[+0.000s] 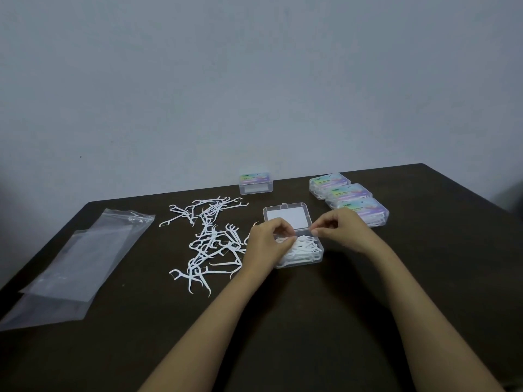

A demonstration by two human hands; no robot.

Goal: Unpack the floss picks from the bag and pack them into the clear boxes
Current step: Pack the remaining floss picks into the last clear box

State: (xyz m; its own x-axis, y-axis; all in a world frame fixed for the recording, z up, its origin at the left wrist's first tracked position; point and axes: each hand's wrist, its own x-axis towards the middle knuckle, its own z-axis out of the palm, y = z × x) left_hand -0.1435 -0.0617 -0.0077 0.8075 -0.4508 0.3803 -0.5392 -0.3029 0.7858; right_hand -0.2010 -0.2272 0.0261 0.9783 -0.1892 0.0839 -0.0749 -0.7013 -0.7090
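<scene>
Now pinching white plastic floss picks (305, 248) with curled left hand (268, 239), over open clear plastic box (318, 258). With right hand (339, 230), fingertips (313, 228) together at rim, hold unclear. Could overfill, jam lid (285, 217), spill picks. Loose picks (208, 239) just left; flat clear zip bag (85, 258) beyond; three filled boxes (353, 203) right, not obstructing.

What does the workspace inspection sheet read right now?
Surface: dark table, matte.
Job's things: open box part-filled with picks; loose floss picks heaped left of it; bag flat at far left, looks empty; three closed filled boxes right rear; one closed box centre rear, looks empty.
Clutter: nothing seen.
Grippers: left hand curled on picks in the open box; right hand pinching at its right edge, held item unclear.
Cables: nothing seen.
Surroundings: plain grey wall.
</scene>
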